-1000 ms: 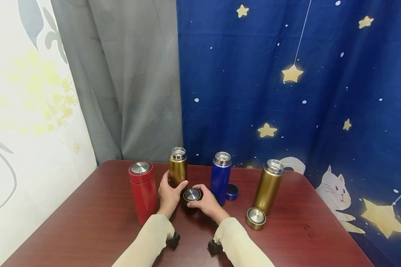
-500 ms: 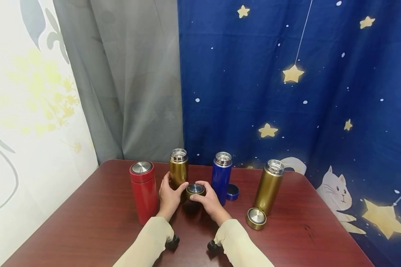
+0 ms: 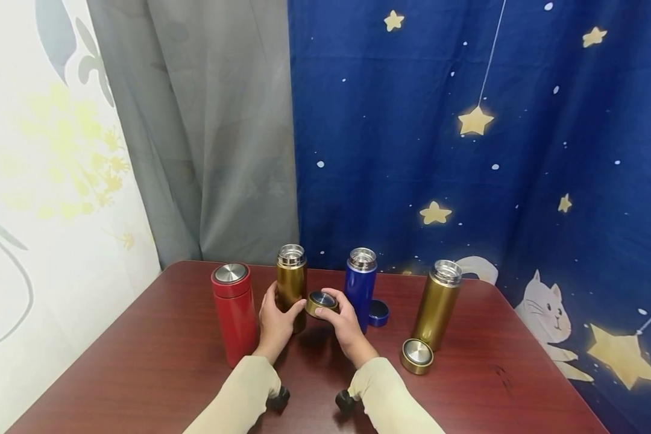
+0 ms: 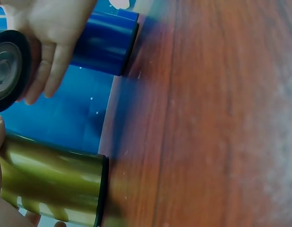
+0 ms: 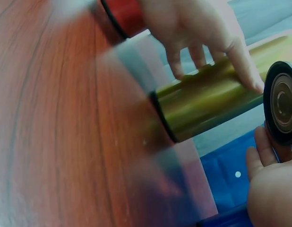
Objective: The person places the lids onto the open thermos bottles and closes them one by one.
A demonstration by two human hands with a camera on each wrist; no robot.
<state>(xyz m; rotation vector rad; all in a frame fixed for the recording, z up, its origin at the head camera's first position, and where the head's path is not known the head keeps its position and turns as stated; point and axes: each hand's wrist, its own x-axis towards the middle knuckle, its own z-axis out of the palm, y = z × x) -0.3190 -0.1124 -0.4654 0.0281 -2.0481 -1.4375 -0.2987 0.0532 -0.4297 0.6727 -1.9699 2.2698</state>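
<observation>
My left hand (image 3: 275, 320) grips the middle of a gold vacuum flask (image 3: 292, 280) that stands upright with its steel mouth uncovered. In the right wrist view, fingers wrap around this flask's gold body (image 5: 207, 104). Between thumb and fingers, my right hand (image 3: 344, 325) holds a gold screw lid (image 3: 321, 304) with a steel disc on top. The lid is lifted off the table, close beside the flask's body and below its mouth. Its hollow dark underside (image 4: 6, 71) faces the left wrist camera. The left thumb tip is right at the lid's edge.
A red flask (image 3: 235, 319) with its lid on stands at the left. To the right are an uncovered blue flask (image 3: 360, 289) with its blue lid (image 3: 378, 312) behind, and another uncovered gold flask (image 3: 436, 307) with its lid (image 3: 416, 355) in front. Curtains hang behind the table (image 3: 157, 361).
My right hand has raised the gold lid from the table and moved it slightly right and up. The left hand stays around the gold flask, which is nearly unmoved.
</observation>
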